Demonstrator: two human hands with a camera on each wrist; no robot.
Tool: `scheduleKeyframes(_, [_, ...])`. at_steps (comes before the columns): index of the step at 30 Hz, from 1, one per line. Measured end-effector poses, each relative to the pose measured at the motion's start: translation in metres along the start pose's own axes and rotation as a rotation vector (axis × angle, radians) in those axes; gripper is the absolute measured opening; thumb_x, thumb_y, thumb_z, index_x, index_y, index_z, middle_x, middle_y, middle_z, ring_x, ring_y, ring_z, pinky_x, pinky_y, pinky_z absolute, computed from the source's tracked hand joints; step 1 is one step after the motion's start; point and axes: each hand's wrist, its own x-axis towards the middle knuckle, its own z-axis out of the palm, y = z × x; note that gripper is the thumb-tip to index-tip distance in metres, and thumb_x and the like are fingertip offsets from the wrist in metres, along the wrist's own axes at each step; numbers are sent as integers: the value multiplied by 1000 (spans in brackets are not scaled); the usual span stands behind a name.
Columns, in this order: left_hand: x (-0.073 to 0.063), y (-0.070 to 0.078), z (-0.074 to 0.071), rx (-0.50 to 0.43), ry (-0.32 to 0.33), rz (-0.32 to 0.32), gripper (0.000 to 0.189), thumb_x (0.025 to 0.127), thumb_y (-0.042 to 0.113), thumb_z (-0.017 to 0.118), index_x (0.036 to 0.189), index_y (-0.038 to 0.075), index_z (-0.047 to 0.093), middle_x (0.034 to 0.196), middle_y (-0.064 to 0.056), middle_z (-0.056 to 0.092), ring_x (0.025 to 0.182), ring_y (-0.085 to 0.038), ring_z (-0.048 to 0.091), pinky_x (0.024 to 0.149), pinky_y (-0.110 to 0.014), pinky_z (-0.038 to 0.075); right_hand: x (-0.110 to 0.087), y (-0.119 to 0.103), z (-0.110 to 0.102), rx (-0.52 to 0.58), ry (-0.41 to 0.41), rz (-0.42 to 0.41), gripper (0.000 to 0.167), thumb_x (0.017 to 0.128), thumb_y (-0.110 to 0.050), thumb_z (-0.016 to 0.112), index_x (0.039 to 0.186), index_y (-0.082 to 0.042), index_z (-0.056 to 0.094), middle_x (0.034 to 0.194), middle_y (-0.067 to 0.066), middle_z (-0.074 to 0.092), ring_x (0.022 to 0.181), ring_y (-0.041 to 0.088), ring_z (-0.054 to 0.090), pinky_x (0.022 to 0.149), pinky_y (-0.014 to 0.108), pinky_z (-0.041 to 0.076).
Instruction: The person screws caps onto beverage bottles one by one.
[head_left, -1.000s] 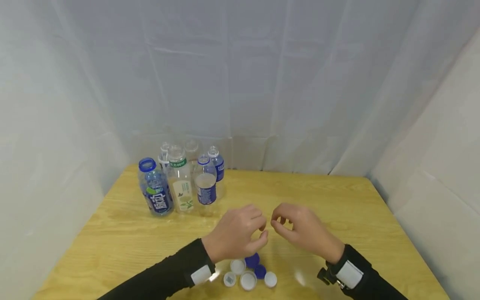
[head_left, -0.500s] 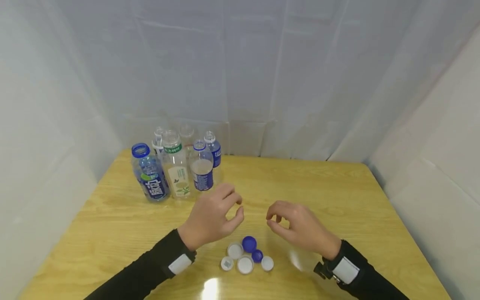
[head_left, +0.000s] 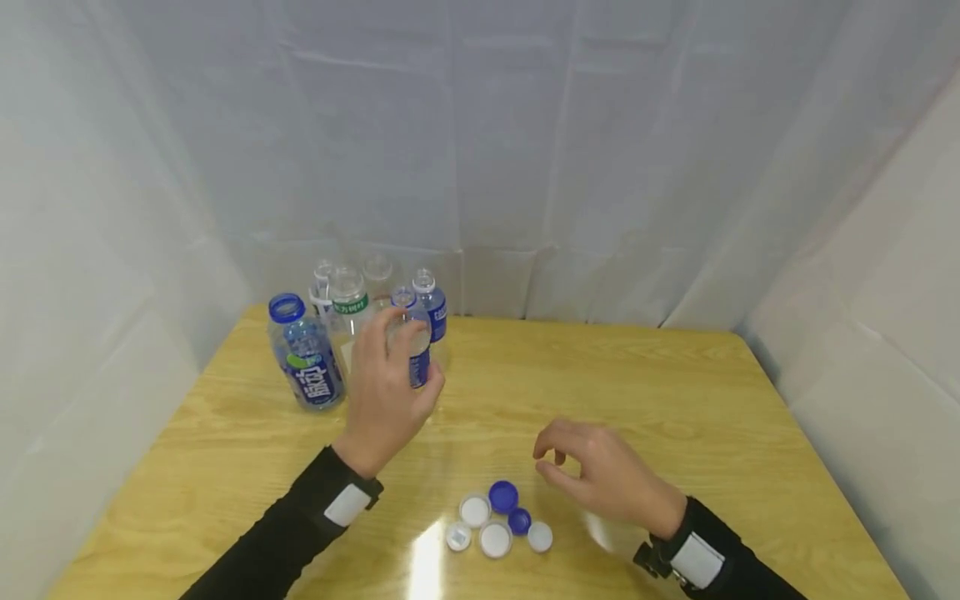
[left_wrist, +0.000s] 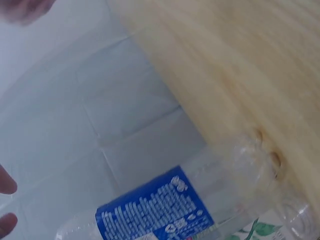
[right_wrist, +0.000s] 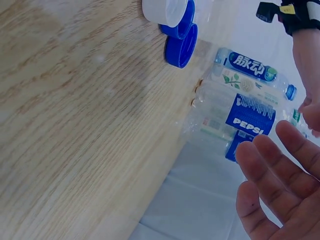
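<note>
My left hand (head_left: 386,396) is raised in front of the bottle group, its fingers and thumb spread apart and curved. Nearest to it stands a clear, uncapped Pepsi bottle (head_left: 419,368) with a blue label, partly hidden behind the fingers. In the left wrist view the same Pepsi bottle (left_wrist: 155,210) shows a gap from the fingertips (left_wrist: 6,181). My right hand (head_left: 603,471) hovers over the table at the right, fingers loosely bent, holding nothing. Several bottle caps, including a large blue cap (head_left: 503,497) and a white cap (head_left: 495,540), lie between the forearms.
A wide-mouthed blue bottle (head_left: 307,367) stands at the group's left. Beside it are a green-banded clear bottle (head_left: 349,292) and another blue-labelled bottle (head_left: 435,312). More clear bottles stand behind. A pale curtain (head_left: 495,167) hangs beyond the wooden table (head_left: 600,367).
My left hand has moved left and away from me, from above the caps to the Pepsi bottle, its fingers opening wider. The right hand has stayed nearly in place.
</note>
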Motion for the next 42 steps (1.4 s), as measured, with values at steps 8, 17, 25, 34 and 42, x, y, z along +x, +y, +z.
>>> scheduleKeyframes(8, [6, -9, -2, -46, -90, -198, 78, 84, 10, 72, 149, -5, 33, 155, -29, 29, 141, -41, 36, 112, -54, 40, -5, -3, 5, 5, -38, 33, 8, 95, -23, 69, 102, -26, 68, 101, -15, 67, 76, 4, 60, 66, 17, 49])
scheduleKeyframes(17, [7, -15, -1, -62, -170, -326, 93, 86, 13, 73, 158, -1, 16, 156, -28, 32, 139, -40, 42, 115, -53, 36, -6, -6, 7, 7, -53, 64, 14, 94, -23, 70, 108, -26, 68, 102, -13, 69, 75, 4, 59, 61, 15, 45])
scheduleKeyframes(25, [4, -16, -4, -66, -176, -353, 92, 84, 14, 75, 156, -2, 20, 145, -28, 39, 132, -39, 44, 112, -51, 41, -8, -8, 8, 9, -82, 97, 32, 95, -26, 68, 127, -21, 63, 101, -14, 68, 77, -3, 58, 63, 15, 48])
scheduleKeyframes(34, [1, -16, -3, -70, -154, -301, 62, 82, 17, 77, 133, -3, 47, 127, -21, 44, 112, -31, 49, 96, -44, 51, -4, -7, 9, 38, -103, 111, 37, 96, -24, 67, 132, -22, 60, 101, -11, 69, 76, -5, 58, 62, 16, 48])
scheduleKeyframes(42, [-7, -15, -2, -139, -252, -405, 73, 84, 22, 77, 144, 2, 41, 135, -20, 56, 121, -36, 57, 101, -53, 49, -3, -6, 12, 51, -105, 124, 37, 96, -24, 67, 133, -22, 60, 101, -8, 70, 77, -5, 57, 60, 16, 47])
